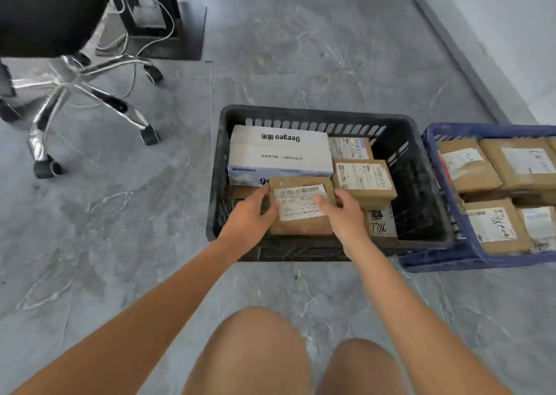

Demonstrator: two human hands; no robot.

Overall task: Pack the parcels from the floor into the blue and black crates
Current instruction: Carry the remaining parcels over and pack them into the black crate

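Bare knees at the bottom, then both arms reaching out: left hand (251,211) and right hand (343,212) grip a brown parcel (301,211) by its sides, inside the black crate (421,184) near its front. White Deeyeo box (279,151) sits behind it, blue crate (436,259) touching on the right, full of parcels.

ok count: 2 crates, black crate (421,166) + blue crate (433,256). black one: 1 white box (279,154), roughly 4 brown parcels visible. blue one: 4ish brown parcels. 1 office chair (75,93). 2 hands.
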